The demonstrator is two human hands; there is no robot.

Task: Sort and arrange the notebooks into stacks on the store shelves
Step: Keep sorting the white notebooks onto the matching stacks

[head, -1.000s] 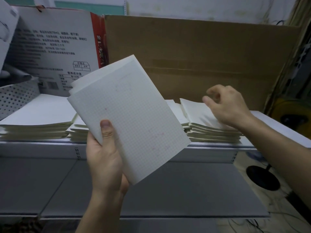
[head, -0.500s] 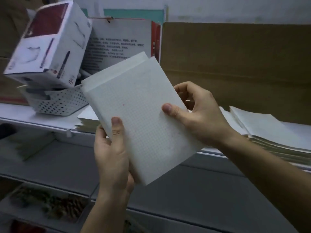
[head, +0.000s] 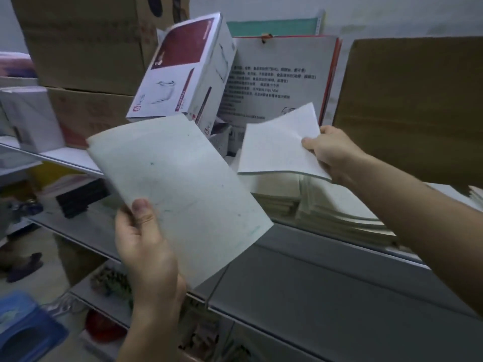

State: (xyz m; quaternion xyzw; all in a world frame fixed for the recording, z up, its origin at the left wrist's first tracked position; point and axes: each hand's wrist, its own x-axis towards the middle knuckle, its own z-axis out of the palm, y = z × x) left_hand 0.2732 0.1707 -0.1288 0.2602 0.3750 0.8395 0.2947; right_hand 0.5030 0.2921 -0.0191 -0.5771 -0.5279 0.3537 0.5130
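Note:
My left hand (head: 146,246) grips a pale notebook (head: 177,189) by its lower left corner, thumb on the cover, tilted in front of the shelves. My right hand (head: 332,150) pinches a second white notebook (head: 279,145) by its right edge and holds it level just above the notebook stacks (head: 321,202) that lie on the upper shelf (head: 407,257). Another stack (head: 477,197) shows at the far right edge.
A white and maroon product box (head: 183,69) leans over a white perforated basket (head: 222,142). Behind stand a printed white carton (head: 279,77) and a large brown cardboard sheet (head: 413,105). Brown cartons (head: 83,43) fill the upper left. A grey lower shelf (head: 326,296) runs below.
The pile that both hands held has split. My right hand has carried one notebook off to the right over the stacks, and my left keeps the other. The view has swung left.

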